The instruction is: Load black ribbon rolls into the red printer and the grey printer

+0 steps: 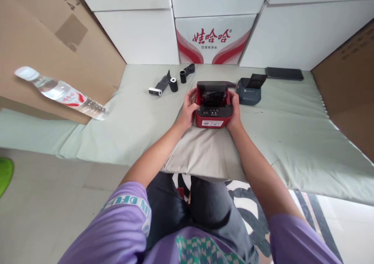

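Left hand [188,108] and right hand [234,108] clamp sides of red printer [214,107], lid open, sitting at far edge of soft pillow [204,155]. Risk: cushion gives, printer tips. Black rolls [174,82] far left look free to wander; grey printer [248,90] just right, easy elbow bump. Water bottle [62,92] far left.

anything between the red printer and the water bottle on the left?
Head view: only bare pale green cloth lies between the red printer and the water bottle. The left hand grips the printer's near side; the paper rolls sit farther back.
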`<control>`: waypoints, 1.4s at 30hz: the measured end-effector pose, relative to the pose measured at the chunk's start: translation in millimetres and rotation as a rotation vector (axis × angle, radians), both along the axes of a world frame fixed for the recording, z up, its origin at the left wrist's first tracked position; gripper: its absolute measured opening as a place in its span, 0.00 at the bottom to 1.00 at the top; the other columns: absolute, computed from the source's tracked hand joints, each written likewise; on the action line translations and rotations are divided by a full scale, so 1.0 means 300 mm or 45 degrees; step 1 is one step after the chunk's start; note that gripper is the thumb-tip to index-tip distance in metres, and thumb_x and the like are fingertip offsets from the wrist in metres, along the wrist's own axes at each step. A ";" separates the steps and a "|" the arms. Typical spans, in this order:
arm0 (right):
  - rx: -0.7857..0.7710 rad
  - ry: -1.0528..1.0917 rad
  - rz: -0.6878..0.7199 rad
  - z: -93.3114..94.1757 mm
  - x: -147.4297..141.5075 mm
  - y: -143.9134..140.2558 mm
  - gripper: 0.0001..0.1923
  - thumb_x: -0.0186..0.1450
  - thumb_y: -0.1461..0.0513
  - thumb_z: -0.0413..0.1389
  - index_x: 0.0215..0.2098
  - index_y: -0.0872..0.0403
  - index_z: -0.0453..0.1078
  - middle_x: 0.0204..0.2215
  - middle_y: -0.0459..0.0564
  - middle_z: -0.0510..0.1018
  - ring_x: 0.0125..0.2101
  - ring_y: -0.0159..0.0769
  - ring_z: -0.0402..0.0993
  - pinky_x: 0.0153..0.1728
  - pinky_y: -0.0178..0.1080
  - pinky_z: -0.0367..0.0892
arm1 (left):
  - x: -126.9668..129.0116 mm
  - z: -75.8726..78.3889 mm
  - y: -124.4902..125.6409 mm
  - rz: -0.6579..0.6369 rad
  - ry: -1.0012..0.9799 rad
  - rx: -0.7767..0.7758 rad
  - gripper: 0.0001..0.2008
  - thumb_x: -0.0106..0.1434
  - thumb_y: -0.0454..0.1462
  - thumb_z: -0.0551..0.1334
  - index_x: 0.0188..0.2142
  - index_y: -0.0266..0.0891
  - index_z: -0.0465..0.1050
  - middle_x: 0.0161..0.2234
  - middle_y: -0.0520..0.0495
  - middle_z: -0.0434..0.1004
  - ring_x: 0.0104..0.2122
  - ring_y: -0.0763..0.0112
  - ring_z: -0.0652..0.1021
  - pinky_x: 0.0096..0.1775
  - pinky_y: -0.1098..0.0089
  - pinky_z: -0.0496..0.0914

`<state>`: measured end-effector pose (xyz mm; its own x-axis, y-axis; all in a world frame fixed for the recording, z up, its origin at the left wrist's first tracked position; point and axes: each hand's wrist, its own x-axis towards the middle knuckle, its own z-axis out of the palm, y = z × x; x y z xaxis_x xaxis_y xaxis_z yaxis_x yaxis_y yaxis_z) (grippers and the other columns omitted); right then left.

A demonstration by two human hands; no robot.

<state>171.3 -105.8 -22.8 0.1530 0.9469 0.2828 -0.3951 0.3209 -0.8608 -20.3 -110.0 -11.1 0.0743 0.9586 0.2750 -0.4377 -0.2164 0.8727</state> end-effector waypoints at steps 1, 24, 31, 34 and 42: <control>-0.015 0.022 -0.035 0.005 -0.002 -0.003 0.29 0.64 0.32 0.60 0.51 0.41 0.76 0.50 0.43 0.83 0.58 0.43 0.77 0.68 0.50 0.70 | -0.002 -0.004 0.003 -0.011 0.012 0.012 0.39 0.53 0.53 0.75 0.62 0.50 0.68 0.73 0.45 0.67 0.77 0.47 0.62 0.76 0.51 0.58; -0.115 0.002 -0.143 0.054 -0.004 -0.017 0.27 0.66 0.35 0.60 0.46 0.46 0.76 0.45 0.47 0.85 0.50 0.43 0.80 0.59 0.50 0.74 | -0.060 0.145 -0.007 0.281 0.885 0.362 0.22 0.76 0.54 0.54 0.49 0.46 0.82 0.60 0.42 0.82 0.65 0.53 0.76 0.70 0.50 0.63; -0.081 -0.049 -0.222 0.065 -0.003 -0.019 0.29 0.63 0.34 0.63 0.43 0.47 0.78 0.43 0.45 0.84 0.47 0.40 0.81 0.57 0.47 0.77 | -0.001 0.422 0.069 -0.091 1.987 0.582 0.12 0.63 0.29 0.63 0.35 0.43 0.87 0.31 0.45 0.85 0.40 0.54 0.83 0.62 0.44 0.64; -0.074 -0.063 -0.240 0.065 -0.003 -0.020 0.28 0.62 0.34 0.63 0.43 0.47 0.78 0.43 0.46 0.84 0.47 0.40 0.81 0.57 0.47 0.77 | 0.049 0.449 0.086 -0.099 2.198 0.523 0.10 0.62 0.32 0.68 0.40 0.45 0.89 0.37 0.42 0.88 0.45 0.49 0.83 0.62 0.45 0.65; -0.106 -0.046 -0.239 0.055 -0.002 -0.015 0.28 0.62 0.34 0.63 0.43 0.47 0.78 0.42 0.44 0.84 0.47 0.40 0.81 0.58 0.47 0.77 | 0.102 0.443 0.088 -0.119 2.308 0.424 0.14 0.57 0.29 0.68 0.41 0.42 0.88 0.38 0.41 0.87 0.52 0.45 0.82 0.65 0.45 0.66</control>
